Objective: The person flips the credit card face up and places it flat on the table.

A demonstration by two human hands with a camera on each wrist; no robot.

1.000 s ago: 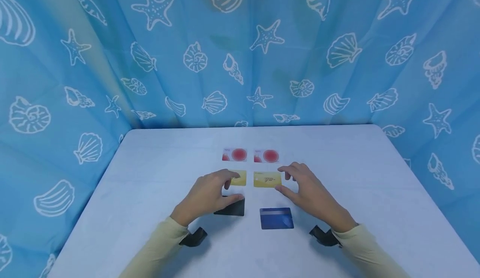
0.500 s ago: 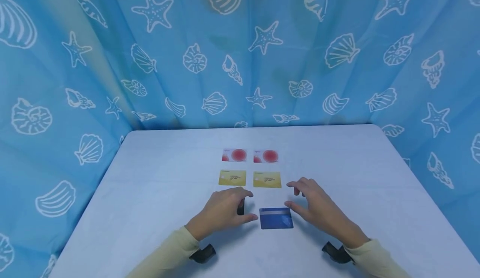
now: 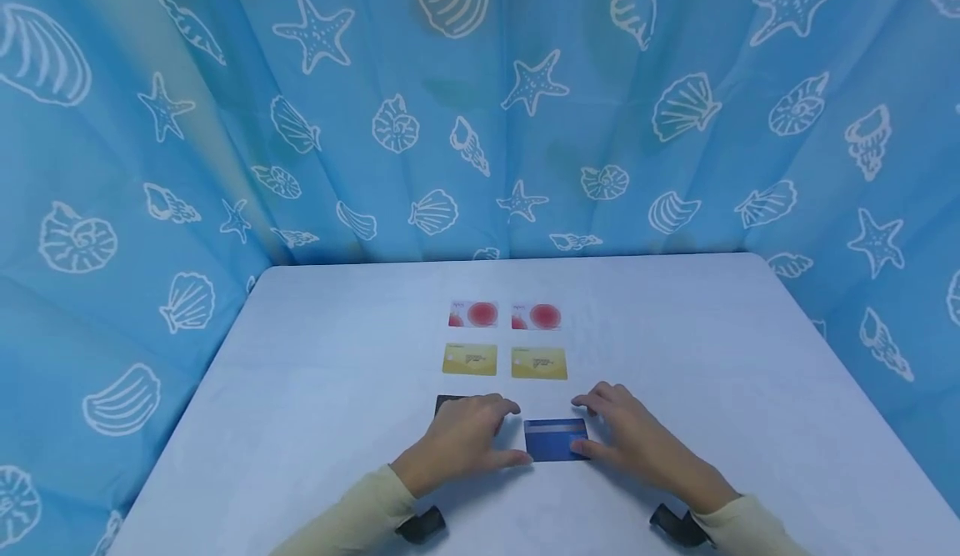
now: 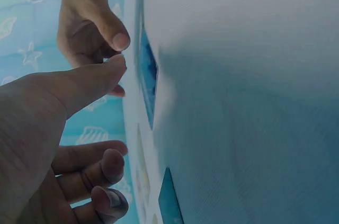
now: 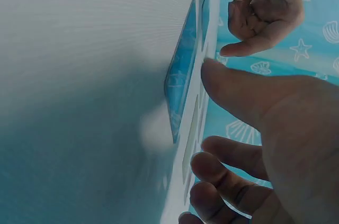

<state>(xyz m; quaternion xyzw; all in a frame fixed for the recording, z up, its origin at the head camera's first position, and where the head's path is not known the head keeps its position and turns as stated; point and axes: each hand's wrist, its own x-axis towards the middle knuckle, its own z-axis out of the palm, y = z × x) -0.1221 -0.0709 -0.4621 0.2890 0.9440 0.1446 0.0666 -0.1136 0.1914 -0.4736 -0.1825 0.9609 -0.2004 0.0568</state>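
A blue card (image 3: 551,439) with a pale stripe lies flat on the white table, between my two hands. My left hand (image 3: 467,441) hovers by its left edge, thumb and fingers apart, hiding most of a black card (image 3: 446,403). On the other side, my right hand (image 3: 633,439) has its thumb over the card's right edge in the head view. From the right wrist view, that thumb (image 5: 233,86) appears above the blue card (image 5: 183,70), pinching nothing. In the left wrist view, the left fingers are loosely bent and hold nothing.
Behind the hands lie two yellow cards, a left one (image 3: 470,360) and a right one (image 3: 539,364). Farther back are two white cards with red circles, left (image 3: 473,314) and right (image 3: 536,317). A blue shell-patterned curtain (image 3: 480,122) borders the table (image 3: 337,331).
Both hands have moved back from the yellow cards toward the near row. The left hand has shifted right, over the black card to the blue card's edge. The cards stay in place.
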